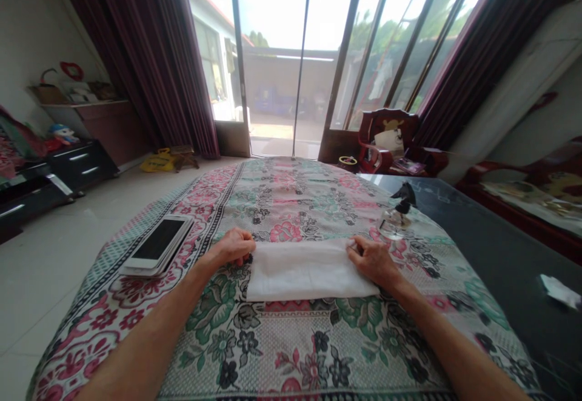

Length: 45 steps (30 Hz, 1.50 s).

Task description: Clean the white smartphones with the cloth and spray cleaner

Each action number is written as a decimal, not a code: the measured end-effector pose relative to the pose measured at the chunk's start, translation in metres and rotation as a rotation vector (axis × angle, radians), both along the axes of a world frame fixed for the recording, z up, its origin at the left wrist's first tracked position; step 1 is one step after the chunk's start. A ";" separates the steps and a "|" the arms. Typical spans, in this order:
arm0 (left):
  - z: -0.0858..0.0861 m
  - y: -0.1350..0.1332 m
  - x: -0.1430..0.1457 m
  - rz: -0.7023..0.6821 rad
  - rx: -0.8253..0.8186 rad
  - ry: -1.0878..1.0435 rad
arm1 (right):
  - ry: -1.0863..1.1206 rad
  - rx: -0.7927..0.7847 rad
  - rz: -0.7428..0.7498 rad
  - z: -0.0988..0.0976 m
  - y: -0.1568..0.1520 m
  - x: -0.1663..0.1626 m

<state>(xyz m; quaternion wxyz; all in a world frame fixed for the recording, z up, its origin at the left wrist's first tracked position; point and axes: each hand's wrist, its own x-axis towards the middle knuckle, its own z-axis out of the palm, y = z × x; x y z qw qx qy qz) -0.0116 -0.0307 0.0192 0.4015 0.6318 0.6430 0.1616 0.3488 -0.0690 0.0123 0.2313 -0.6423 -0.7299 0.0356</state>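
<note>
We have a white cloth [304, 274] lying flat in a long rectangle on the worktop [313, 358], which wears a flowered cover. Our hands are well apart, each pinched on the white cloth: the left hand [237, 247] grips its far left corner, the right hand [373, 258] its far right corner, fingers curled under. To the left of the white cloth we see a stack of flat devices [159, 243], the top one white-framed with a dark screen. Beyond the white cloth's right end stands a clear glass vessel [394, 225] with a black top [404, 197]. Far beyond the white cloth are glass doors [273, 86].
</note>
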 end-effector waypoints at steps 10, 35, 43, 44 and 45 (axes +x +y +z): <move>0.008 0.000 0.000 0.081 0.152 0.118 | 0.074 0.040 -0.091 0.005 -0.001 0.004; 0.002 -0.019 0.022 -0.652 0.730 0.247 | 0.004 -0.145 0.498 0.021 -0.066 -0.068; -0.004 -0.043 0.054 -0.684 0.801 0.310 | -0.116 0.050 0.428 0.004 -0.047 -0.055; -0.008 -0.047 0.057 -0.696 0.775 0.330 | -0.156 0.021 0.395 0.001 -0.045 -0.053; -0.013 -0.049 0.058 -0.712 0.747 0.350 | -0.192 -0.020 0.359 -0.003 -0.043 -0.050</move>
